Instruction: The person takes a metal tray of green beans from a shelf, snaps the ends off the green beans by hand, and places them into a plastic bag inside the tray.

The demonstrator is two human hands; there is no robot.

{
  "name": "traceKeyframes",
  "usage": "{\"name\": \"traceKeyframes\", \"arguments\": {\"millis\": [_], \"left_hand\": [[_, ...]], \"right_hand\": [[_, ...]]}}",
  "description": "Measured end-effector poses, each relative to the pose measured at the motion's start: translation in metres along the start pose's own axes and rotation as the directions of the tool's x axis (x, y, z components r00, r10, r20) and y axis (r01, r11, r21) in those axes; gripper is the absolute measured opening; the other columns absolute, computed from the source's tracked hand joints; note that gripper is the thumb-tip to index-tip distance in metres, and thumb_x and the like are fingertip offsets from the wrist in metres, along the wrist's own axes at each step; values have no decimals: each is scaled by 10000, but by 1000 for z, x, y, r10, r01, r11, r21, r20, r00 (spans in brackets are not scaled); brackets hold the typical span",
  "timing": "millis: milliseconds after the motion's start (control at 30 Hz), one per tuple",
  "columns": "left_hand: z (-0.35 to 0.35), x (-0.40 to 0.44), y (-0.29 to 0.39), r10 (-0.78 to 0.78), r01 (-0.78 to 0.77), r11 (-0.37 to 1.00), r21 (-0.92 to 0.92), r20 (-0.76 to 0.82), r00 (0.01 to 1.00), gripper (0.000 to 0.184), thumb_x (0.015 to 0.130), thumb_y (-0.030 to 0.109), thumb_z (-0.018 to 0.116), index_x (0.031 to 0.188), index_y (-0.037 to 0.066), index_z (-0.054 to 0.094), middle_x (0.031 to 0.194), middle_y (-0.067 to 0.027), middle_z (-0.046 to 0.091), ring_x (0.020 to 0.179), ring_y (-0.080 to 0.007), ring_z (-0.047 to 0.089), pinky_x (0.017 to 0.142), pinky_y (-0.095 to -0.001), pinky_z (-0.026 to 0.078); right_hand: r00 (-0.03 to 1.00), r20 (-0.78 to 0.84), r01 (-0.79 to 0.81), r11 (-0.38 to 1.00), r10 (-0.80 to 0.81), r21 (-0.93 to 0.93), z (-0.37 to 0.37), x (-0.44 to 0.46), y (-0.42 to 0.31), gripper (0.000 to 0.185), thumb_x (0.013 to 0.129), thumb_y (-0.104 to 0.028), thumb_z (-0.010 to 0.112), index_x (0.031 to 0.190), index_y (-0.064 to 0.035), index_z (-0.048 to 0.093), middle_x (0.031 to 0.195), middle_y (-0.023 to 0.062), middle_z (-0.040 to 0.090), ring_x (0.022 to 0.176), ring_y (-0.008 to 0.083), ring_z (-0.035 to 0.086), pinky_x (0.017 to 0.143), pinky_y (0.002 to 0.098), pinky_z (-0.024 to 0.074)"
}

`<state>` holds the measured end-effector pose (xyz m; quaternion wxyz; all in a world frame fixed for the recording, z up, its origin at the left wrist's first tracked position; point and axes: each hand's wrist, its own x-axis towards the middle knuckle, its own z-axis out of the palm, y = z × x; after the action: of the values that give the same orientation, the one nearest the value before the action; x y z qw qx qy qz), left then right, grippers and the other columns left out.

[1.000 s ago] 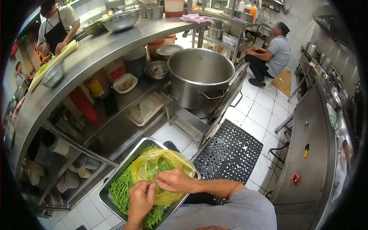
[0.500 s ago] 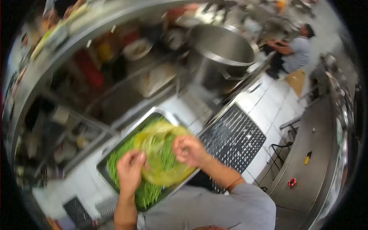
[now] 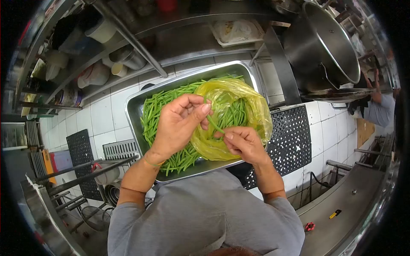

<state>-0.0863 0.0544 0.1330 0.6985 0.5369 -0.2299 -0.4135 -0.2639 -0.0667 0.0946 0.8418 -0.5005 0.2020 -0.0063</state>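
Note:
A metal tray (image 3: 129, 112) full of green beans (image 3: 156, 109) rests at my lap. On the beans lies an open yellow plastic bag (image 3: 260, 104) with more green beans inside. Above the bag, the thumb and fingers of my left hand (image 3: 181, 123) pinch the upper end of a single green bean (image 3: 215, 124). Its lower end is between the thumb and fingers of my right hand (image 3: 245, 145), so the bean spans the gap between both hands.
Metal shelving (image 3: 192, 51) runs along the far side, with containers on it. A large steel pot (image 3: 307, 51) stands at the right. Black perforated mats (image 3: 290, 136) cover parts of the tiled floor. Another person (image 3: 380, 109) is at the far right.
My view has swung round and sharpened, with the tray now nearer the middle. My hands have come closer together, and a bean shows clearly between them.

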Motion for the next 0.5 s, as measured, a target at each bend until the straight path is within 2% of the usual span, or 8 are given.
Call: {"name": "traceKeyframes", "arguments": {"millis": [133, 333, 500], "left_hand": [[-1, 0, 0, 1, -1, 1000, 27, -9, 1000, 183, 941, 117, 653, 1044, -28, 610, 888, -104, 677, 682, -120, 623, 620, -247, 529], [-2, -1, 0, -29, 28, 998, 53, 19, 999, 174, 948, 80, 634, 1057, -45, 581, 912, -89, 675, 713, -107, 615, 654, -236, 518], [1, -1, -1, -39, 39, 998, 39, -2, 999, 175, 942, 78, 643, 1053, -44, 585, 906, -79, 673, 708, -106, 619, 644, -231, 517]], "right_hand": [[1000, 17, 0, 1000, 1, -26, -1, -1, 3, 286, 1002, -202, 550, 1074, 43, 680, 610, -65, 466, 520, 19, 383, 471, 196, 284], [1000, -2, 15, 999, -15, 45, -4, -2, 6, 239, 986, -182, 577, 1040, 18, 694, 599, -63, 472, 515, 17, 387, 472, 194, 289], [999, -33, 25, 994, -29, -103, -5, -2, 5, 187, 967, -147, 601, 988, 4, 709, 630, -50, 525, 544, 15, 433, 485, 193, 324]]}}
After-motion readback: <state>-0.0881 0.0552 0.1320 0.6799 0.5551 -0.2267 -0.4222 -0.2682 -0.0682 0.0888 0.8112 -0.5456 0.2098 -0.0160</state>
